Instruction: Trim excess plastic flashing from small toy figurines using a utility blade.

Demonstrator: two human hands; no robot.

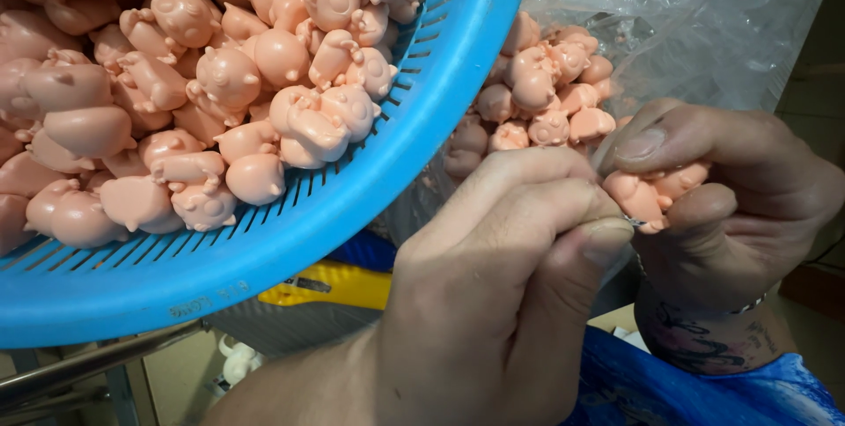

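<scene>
- While the right hand (731, 197) pinches a pink pig figure (647, 193), the left hand (502, 276) presses thumb and forefinger closed against it.
- The figure sits between both hands, right of the blue basket (352, 206).

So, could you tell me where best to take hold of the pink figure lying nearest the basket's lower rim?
Probably by its rounded body, pinched across the flanks. That pink figure lies on top of the heap in the blue basket, its smooth bulge upward and its small ears and feet too slight to grip. Come from above, since the wall blocks the near side.
</scene>
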